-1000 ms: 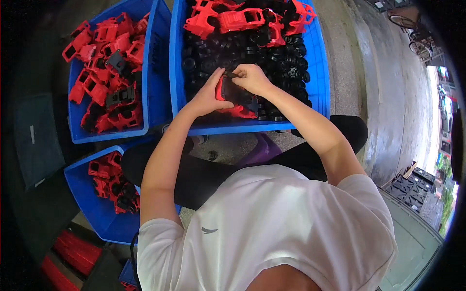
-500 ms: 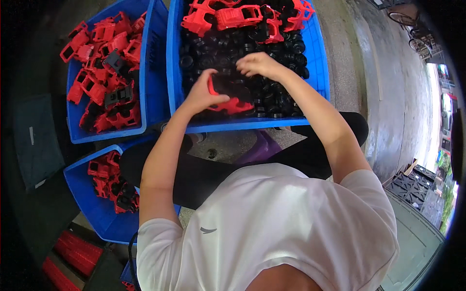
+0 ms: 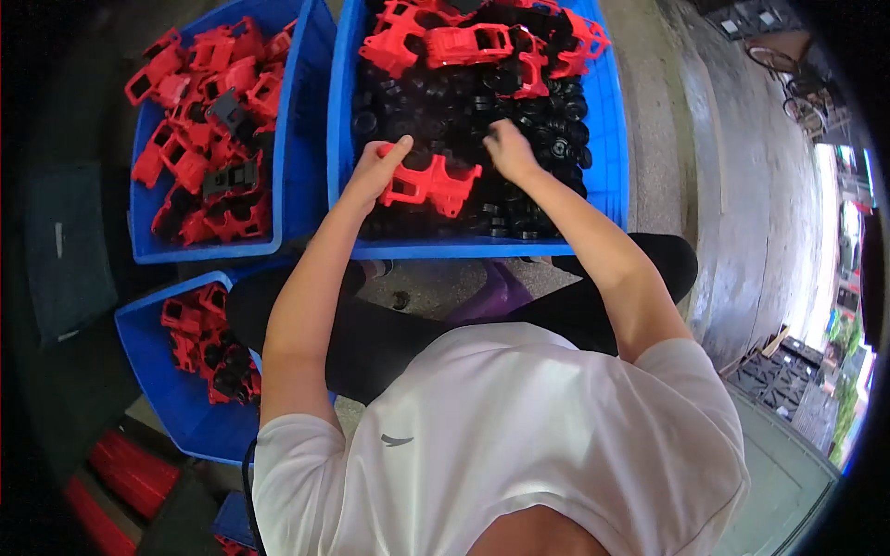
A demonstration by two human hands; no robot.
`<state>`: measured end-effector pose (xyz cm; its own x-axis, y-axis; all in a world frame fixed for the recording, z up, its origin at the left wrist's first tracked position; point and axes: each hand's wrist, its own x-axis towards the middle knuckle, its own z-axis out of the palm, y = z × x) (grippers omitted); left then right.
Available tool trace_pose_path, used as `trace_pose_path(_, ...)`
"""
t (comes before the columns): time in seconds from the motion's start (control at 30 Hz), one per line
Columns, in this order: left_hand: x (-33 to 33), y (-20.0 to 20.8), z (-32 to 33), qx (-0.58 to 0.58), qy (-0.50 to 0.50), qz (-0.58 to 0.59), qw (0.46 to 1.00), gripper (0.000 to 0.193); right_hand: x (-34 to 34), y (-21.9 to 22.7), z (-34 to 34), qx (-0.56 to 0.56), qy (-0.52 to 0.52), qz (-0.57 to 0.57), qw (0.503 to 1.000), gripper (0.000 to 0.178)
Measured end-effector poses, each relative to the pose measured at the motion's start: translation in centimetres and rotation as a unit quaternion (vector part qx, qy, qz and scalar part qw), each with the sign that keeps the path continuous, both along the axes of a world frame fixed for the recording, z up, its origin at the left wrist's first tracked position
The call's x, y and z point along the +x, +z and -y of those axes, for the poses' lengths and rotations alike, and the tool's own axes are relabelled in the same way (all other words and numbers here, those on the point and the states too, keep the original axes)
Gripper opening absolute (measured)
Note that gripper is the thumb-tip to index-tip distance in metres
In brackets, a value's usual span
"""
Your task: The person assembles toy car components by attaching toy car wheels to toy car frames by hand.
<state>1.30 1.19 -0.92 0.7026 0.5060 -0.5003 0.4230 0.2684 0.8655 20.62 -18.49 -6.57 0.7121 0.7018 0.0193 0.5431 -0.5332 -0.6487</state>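
Note:
My left hand (image 3: 378, 169) grips a red plastic toy car body (image 3: 434, 185) over the near part of a blue crate (image 3: 614, 157). That crate holds several small black wheels (image 3: 464, 107) and more red car bodies (image 3: 464, 42) at its far end. My right hand (image 3: 508, 148) reaches into the black wheels just right of the held body, fingers curled down among them; whether it has one is hidden.
A second blue crate (image 3: 292, 176) at the left is full of red and black toy parts. A third blue crate (image 3: 153, 371) with assembled red pieces stands by my left knee. A concrete kerb (image 3: 705, 185) runs along the right.
Both hands have moved farther into the crate. The right hand left the red body and went into the wheels, while the left hand keeps hold of the body.

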Motion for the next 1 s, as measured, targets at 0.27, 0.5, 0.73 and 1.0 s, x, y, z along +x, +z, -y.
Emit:
trace_pose_path(0.27,-0.5,0.7,1.5,-0.028,-0.069,-0.017,0.997,0.057,-4.9,9.5,-3.3,0.094,0.177,-0.304,0.931,0.027)
trace_pose_path(0.5,-1.1,-0.5,1.2,-0.052,-0.091,0.020,0.994,0.054,-6.7,7.3,-4.3,0.086,0.172,-0.362,0.912,0.030)
trace_pose_path(0.73,-2.2,-0.3,0.9,0.088,-0.207,0.077,0.971,0.085,-6.0,7.3,-3.5,-0.038,0.222,-0.490,0.842,0.085)
trace_pose_path(1.0,-2.3,2.9,-0.2,0.104,-0.327,0.050,0.938,0.100,-7.4,5.9,-3.0,-0.008,0.225,-0.346,0.911,0.083)
